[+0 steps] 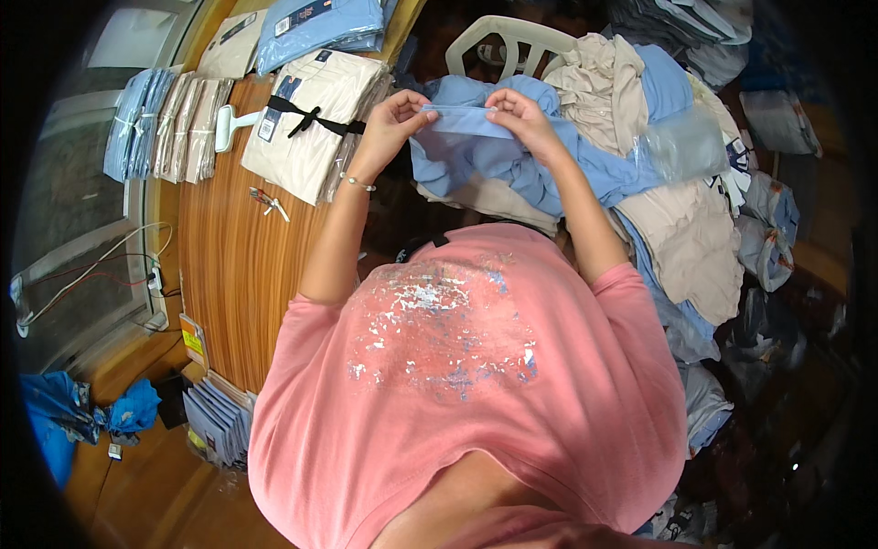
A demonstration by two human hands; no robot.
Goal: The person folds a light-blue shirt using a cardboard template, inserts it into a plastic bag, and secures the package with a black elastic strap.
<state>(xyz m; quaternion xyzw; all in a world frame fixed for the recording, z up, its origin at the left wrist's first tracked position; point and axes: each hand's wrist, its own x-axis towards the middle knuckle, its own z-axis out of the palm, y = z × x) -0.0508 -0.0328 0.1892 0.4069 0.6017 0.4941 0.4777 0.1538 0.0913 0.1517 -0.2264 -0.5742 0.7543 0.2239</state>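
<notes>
My left hand (400, 117) and my right hand (519, 117) are both raised at the far side, fingers pinched. Between them is stretched the top edge of a light blue cloth (462, 123), with a smooth, paler band along that edge. The rest of the cloth hangs down and merges with the blue garments (585, 169) heaped behind and beside it. What kind of garment it is, I cannot tell. Close to my left hand lies a stack of cream garments in clear bags (315, 160), tied with a black ribbon.
On the wooden table (229, 265) at left are a white roller (230, 126), small scissors (267, 203) and bundled packages (137, 128). Blue packaged garments (320, 27) lie at the far edge. Cream garments (686, 233) and clear plastic bags (684, 146) pile up at right, by a white chair (508, 37).
</notes>
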